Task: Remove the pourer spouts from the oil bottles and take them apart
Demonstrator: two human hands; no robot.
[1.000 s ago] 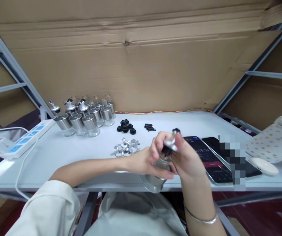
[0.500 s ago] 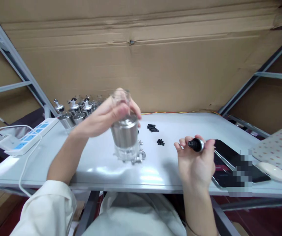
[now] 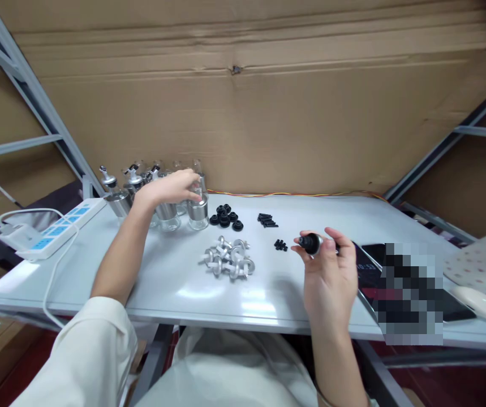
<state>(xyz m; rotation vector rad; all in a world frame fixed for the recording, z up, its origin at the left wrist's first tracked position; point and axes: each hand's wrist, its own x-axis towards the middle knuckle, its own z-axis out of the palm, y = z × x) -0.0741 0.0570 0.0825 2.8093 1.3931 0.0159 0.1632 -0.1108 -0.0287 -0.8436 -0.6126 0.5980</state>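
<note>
At the back left, my left hand (image 3: 172, 187) reaches over to a clear bottle with a steel sleeve (image 3: 198, 212), which stands upright on the table. Thumb and fingers are closed at the bottle's neck, and its mouth has no spout on it. My right hand (image 3: 330, 271), palm up at the front right, grips a pourer spout (image 3: 310, 244) with a black stopper end pointing left. Silver pourer tops (image 3: 228, 260) lie in a pile between the hands. Behind them is a heap of black rubber stoppers (image 3: 224, 217).
Small black tubes (image 3: 267, 219) and tiny black caps (image 3: 280, 245) lie mid-table. Several bottles stand at back left, some with spouts (image 3: 107, 180). A power strip (image 3: 62, 229) lies at the left, phones (image 3: 368, 271) and a white oval object (image 3: 480, 303) at the right.
My left hand has carried the bottle back and left, from above the silver tops onto the table beside the other bottles. The right hand keeps the pourer spout and has shifted slightly left.
</note>
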